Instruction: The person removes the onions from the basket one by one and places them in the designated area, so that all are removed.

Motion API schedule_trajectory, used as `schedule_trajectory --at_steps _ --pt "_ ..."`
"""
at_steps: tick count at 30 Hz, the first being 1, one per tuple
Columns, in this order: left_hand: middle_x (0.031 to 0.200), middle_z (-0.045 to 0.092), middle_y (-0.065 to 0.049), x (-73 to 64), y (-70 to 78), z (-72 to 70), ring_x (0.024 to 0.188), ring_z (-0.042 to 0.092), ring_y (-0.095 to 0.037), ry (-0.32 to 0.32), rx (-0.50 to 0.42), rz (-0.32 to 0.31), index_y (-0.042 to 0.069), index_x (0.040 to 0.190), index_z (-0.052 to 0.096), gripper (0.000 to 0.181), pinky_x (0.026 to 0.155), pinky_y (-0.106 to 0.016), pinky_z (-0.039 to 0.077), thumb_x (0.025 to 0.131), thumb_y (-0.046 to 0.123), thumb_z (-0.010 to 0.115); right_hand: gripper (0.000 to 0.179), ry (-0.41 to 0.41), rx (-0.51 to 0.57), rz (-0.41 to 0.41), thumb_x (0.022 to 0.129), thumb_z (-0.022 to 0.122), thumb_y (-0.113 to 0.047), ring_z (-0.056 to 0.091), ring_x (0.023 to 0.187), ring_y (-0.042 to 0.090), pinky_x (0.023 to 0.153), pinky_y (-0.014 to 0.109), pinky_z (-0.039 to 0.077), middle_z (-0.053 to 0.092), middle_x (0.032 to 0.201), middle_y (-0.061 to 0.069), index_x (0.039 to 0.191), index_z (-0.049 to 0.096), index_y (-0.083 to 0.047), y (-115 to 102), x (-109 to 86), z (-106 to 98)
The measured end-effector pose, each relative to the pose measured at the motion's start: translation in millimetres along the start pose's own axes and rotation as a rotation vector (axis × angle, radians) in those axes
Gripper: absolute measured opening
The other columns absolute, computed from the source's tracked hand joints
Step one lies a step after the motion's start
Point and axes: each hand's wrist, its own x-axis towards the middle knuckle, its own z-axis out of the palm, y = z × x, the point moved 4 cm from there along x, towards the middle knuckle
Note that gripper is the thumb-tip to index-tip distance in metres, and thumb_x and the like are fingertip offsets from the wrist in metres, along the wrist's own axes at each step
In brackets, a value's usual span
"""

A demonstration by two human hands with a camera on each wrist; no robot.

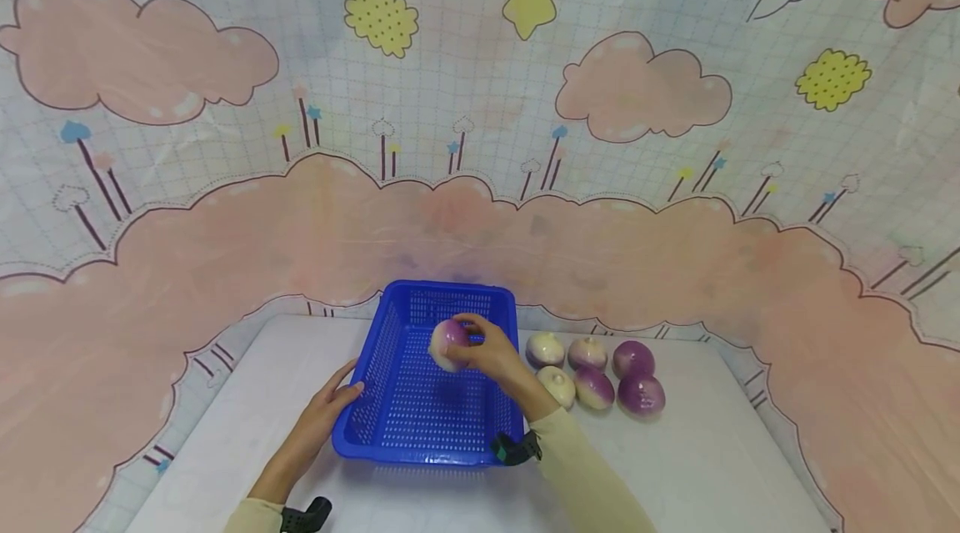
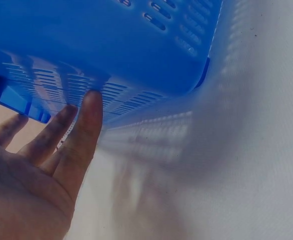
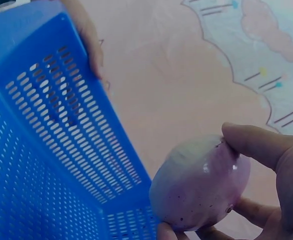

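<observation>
A blue plastic basket (image 1: pixel 427 451) with slotted walls sits on the table, nothing seen lying on its floor. My right hand (image 1: pixel 491 352) holds a purple-and-white turnip (image 1: pixel 447 347) above the inside of the basket. In the right wrist view, thumb and fingers grip the glossy turnip (image 3: pixel 199 185) from both sides, small dark specks on its skin. At the basket's left side, my left hand (image 1: pixel 326 404) holds the rim, thumb on top. The left wrist view shows those fingers (image 2: pixel 86 125) along the outer slotted wall; the thumb is hidden there.
Right of the basket, several more turnips stand close together in two rows, among them a whitish turnip (image 1: pixel 556 387) and a purple turnip (image 1: pixel 642 395). A white cloth covers the table (image 1: pixel 690 466). Behind it hangs a backdrop (image 1: pixel 450 241) with printed clouds and stars.
</observation>
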Motion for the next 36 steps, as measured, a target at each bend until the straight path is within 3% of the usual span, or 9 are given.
schedule_trajectory --at_steps 13,19,36 --pt "0.156 0.035 -0.025 1.8 -2.3 -0.7 0.142 0.033 -0.049 0.005 0.01 0.004 0.027 0.158 0.019 0.071 0.113 -0.069 0.022 0.099 0.053 0.048 0.063 -0.01 0.017 -0.075 0.084 0.075 -0.019 0.057 0.122 0.034 0.094 0.045 0.056 0.049 0.143 0.017 0.142 0.048 -0.016 -6.8 -24.1 -6.8" --pt "0.155 0.035 -0.025 2.6 -3.7 -0.1 0.143 0.033 -0.049 -0.001 0.007 -0.001 0.028 0.158 0.019 0.071 0.114 -0.069 0.021 0.098 0.053 0.048 0.068 -0.015 0.02 -0.07 0.083 0.076 -0.017 0.051 0.126 0.034 0.097 0.047 0.054 0.046 0.146 0.012 0.144 0.047 -0.022 -4.6 -33.2 -9.5" --pt "0.154 0.035 -0.027 0.3 -0.3 -1.5 0.142 0.034 -0.049 -0.02 0.001 -0.005 0.025 0.158 0.017 0.071 0.114 -0.067 0.024 0.099 0.051 0.048 0.068 0.118 0.027 -0.025 0.08 0.08 -0.018 0.049 0.13 0.031 0.103 0.052 0.049 0.049 0.145 0.008 0.141 0.049 -0.022 5.0 -58.4 -38.1"
